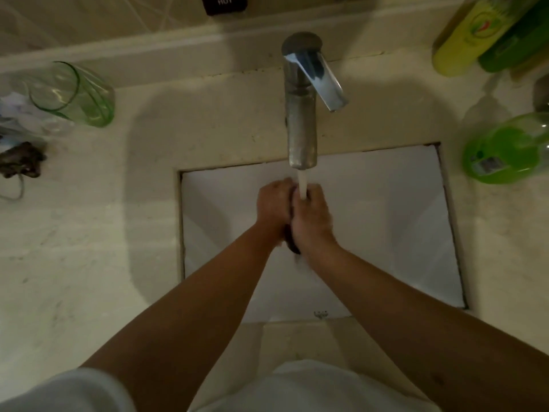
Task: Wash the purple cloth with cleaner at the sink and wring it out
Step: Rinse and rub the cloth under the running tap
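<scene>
White sleeves frame the bottom edge; beyond them both forearms reach over the sink (386,233). Left hand (274,208) and right hand (312,217) press together, fingers curled around the dark, bunched cloth (292,243) between them, under the water stream (302,185) from the faucet (301,114). Farther back, green bottles (505,150) stand right and a green glass (74,93) left.

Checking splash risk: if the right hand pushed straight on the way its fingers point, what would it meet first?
Probably the water stream, which already falls at the right hand's fingertips; beyond it stands the tap. Depth is unclear from this view.
</scene>
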